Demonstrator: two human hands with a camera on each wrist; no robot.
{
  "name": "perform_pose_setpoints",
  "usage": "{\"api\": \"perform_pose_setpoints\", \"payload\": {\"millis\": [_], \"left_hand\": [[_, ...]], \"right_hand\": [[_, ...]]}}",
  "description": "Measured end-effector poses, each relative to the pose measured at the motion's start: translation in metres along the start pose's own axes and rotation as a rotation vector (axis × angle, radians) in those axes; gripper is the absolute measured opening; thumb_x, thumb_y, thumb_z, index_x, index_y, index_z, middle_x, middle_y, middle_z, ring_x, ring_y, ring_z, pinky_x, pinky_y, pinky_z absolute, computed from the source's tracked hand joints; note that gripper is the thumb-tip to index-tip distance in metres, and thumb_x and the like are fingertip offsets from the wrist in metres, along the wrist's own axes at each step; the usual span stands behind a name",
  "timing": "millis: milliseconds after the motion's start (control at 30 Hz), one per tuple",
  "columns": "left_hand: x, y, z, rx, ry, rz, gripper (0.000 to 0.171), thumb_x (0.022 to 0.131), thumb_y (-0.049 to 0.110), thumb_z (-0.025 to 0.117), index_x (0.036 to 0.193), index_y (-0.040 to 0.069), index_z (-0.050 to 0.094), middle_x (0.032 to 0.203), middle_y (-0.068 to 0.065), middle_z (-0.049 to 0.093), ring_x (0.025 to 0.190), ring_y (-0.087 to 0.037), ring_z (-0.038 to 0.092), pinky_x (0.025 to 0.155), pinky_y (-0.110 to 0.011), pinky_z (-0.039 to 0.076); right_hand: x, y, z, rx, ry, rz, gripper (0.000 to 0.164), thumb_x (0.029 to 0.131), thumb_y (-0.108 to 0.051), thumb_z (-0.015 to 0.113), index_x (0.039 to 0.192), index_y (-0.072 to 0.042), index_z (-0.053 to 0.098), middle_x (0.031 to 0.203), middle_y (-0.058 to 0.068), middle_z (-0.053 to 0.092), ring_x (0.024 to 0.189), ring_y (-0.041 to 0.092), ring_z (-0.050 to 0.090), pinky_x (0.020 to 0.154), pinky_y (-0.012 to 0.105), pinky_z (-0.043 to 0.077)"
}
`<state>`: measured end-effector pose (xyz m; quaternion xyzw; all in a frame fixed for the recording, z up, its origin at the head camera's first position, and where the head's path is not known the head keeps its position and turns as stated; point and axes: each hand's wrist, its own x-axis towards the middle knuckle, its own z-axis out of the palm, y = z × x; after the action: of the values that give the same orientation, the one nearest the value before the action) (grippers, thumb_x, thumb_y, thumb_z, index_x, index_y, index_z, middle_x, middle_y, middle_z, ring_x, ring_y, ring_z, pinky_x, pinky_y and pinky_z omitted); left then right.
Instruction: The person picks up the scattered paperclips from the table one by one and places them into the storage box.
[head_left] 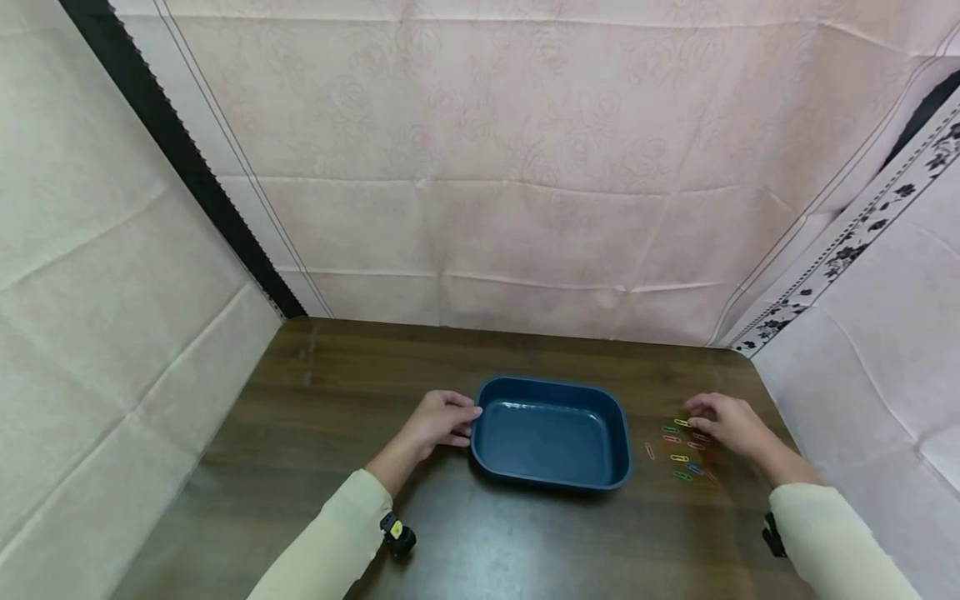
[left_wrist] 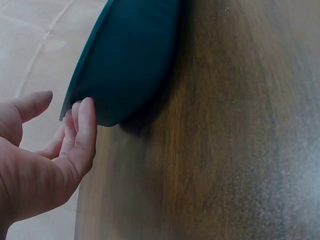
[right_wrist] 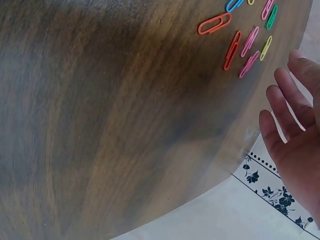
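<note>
A dark blue rectangular tray point(head_left: 540, 440) sits on the wooden table, near its middle. At its left side is my left hand point(head_left: 438, 421), thumb tip at the rim; in the left wrist view the fingers point(left_wrist: 85, 130) lie loosely against the tray's outer wall point(left_wrist: 132, 60), the thumb apart from it. To the right of the tray, several coloured paper clips lie scattered, among them a green one point(head_left: 682, 476) and a blue one point(head_left: 695, 469). My right hand point(head_left: 731, 427) hovers over their far end, fingers loosely bent near a yellow paper clip point(right_wrist: 266, 48), with nothing visible in its grasp.
A lone pale red paper clip point(head_left: 649, 451) lies closest to the tray. Light cloth hangs behind the table point(head_left: 337, 500) and along both sides, with a black flowered border point(head_left: 847, 250) on the right. Dark wrist cameras point(head_left: 397, 535) sit at both sleeves.
</note>
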<state>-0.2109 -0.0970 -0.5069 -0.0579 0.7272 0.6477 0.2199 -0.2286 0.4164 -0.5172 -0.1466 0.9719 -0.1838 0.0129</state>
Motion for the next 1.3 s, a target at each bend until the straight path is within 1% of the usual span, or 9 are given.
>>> {"api": "perform_pose_setpoints", "payload": {"millis": [100,200,433,667,800,1067,1300], "left_hand": [[0.001,0.000,0.001,0.013,0.006,-0.011,0.033,0.098,0.020,0.072,0.123,-0.001,0.064,0.104,-0.020,0.070,0.078,-0.021,0.068,0.074,-0.036,0.066],[0.002,0.000,0.002,0.020,0.007,-0.010,0.034,0.098,0.016,0.072,0.124,-0.003,0.062,0.105,-0.020,0.069,0.079,-0.021,0.068,0.074,-0.037,0.066],[0.004,0.000,0.004,0.010,0.009,-0.032,0.031,0.098,0.008,0.069,0.126,-0.003,0.061,0.105,-0.021,0.069,0.081,-0.023,0.067,0.072,-0.036,0.066],[0.003,0.003,0.004,0.004,0.006,-0.044,0.030,0.099,0.008,0.068,0.126,-0.003,0.060,0.104,-0.021,0.067,0.081,-0.024,0.066,0.069,-0.035,0.066],[0.002,0.004,0.004,0.006,0.001,-0.050,0.030,0.099,0.007,0.067,0.126,-0.004,0.059,0.104,-0.021,0.067,0.082,-0.024,0.066,0.070,-0.037,0.066],[0.002,0.005,0.003,-0.001,-0.003,-0.058,0.031,0.099,0.007,0.068,0.126,-0.003,0.059,0.105,-0.021,0.066,0.084,-0.026,0.066,0.071,-0.039,0.066],[0.004,0.001,0.002,0.006,-0.010,-0.057,0.030,0.099,0.008,0.068,0.126,-0.002,0.059,0.107,-0.021,0.066,0.083,-0.024,0.065,0.071,-0.039,0.066]], "right_hand": [[0.001,0.001,0.002,0.005,-0.011,0.006,0.014,0.090,-0.010,0.076,0.102,-0.004,0.074,0.087,0.000,0.072,0.080,0.013,0.065,0.074,0.038,0.055],[0.002,0.001,0.005,0.005,-0.026,0.020,0.012,0.091,-0.010,0.076,0.100,-0.005,0.073,0.085,-0.002,0.071,0.077,0.011,0.063,0.072,0.037,0.054],[0.004,0.005,0.009,0.009,-0.054,0.066,0.008,0.091,-0.009,0.075,0.097,-0.005,0.071,0.083,-0.001,0.069,0.076,0.012,0.061,0.071,0.038,0.052],[0.005,0.009,0.012,0.029,-0.053,0.081,0.006,0.091,-0.010,0.075,0.093,-0.008,0.069,0.082,-0.002,0.067,0.075,0.011,0.059,0.070,0.036,0.050],[0.006,0.009,0.015,0.027,-0.061,0.093,0.006,0.092,-0.010,0.075,0.092,-0.010,0.069,0.080,-0.003,0.066,0.073,0.009,0.057,0.068,0.033,0.048],[0.010,0.008,0.018,0.033,-0.065,0.085,0.009,0.093,-0.005,0.071,0.088,-0.010,0.066,0.076,-0.003,0.061,0.070,0.012,0.053,0.065,0.030,0.046],[0.009,0.007,0.019,0.046,-0.081,0.080,0.012,0.093,-0.003,0.070,0.086,-0.010,0.064,0.074,-0.003,0.058,0.068,0.012,0.051,0.061,0.028,0.043]]}}
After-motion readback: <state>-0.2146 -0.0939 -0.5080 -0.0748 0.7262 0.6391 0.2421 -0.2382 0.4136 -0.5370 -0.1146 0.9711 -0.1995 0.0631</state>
